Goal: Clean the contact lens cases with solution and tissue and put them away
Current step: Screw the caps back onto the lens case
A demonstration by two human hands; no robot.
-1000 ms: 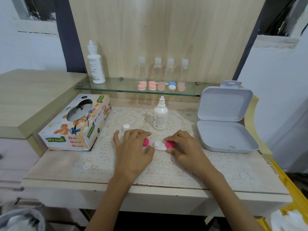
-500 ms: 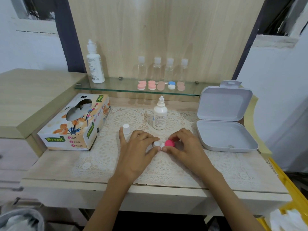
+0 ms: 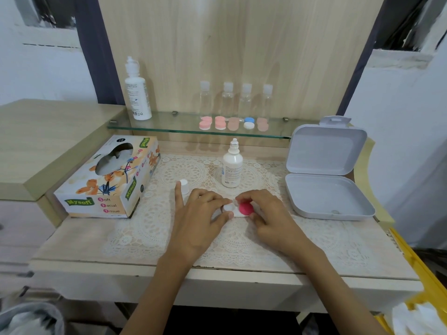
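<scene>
Pinching the half-hidden lens case point(image 3: 244, 208), hands left point(image 3: 197, 222) and right point(image 3: 272, 217).

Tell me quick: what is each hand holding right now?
Left hand: pinches the open end of the small white plastic lens case.
Right hand: grips that case's round pink cap.

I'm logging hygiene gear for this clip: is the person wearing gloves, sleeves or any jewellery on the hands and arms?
No. The left hand and right hand are bare, with no gloves, and no ring, watch or bracelet shows. Both arms are uncovered down to the bottom edge of the view; no sleeve is visible.
</scene>
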